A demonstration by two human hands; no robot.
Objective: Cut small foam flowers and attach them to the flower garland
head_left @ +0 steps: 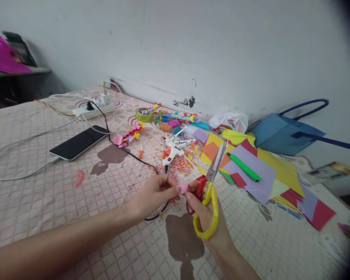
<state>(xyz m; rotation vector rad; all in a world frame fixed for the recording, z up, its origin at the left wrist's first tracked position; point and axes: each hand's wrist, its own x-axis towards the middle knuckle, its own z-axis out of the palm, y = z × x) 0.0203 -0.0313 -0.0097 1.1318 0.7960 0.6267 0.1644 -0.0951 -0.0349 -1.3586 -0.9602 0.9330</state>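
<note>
Between my hands is a small pink paper piece (182, 188), rounded in outline. My left hand (163, 190) pinches its left side between thumb and fingers. My right hand (205, 206) touches the piece's right edge with thumb and fingertip while holding a pair of scissors (211, 181). The scissors have one yellow and one red handle, and their blades point up and away. Just beyond my hands, a white glue gun (173, 152) lies among colourful paper scraps (183, 165).
Coloured paper sheets (251, 171) with a green cutter or marker (244, 167) lie on the right, near a blue bag (286, 132). A phone (78, 143) and power strip (93, 111) are at left, with cables across the cloth. Flower-decorated sticks (130, 135) and tape (144, 114) lie farther back.
</note>
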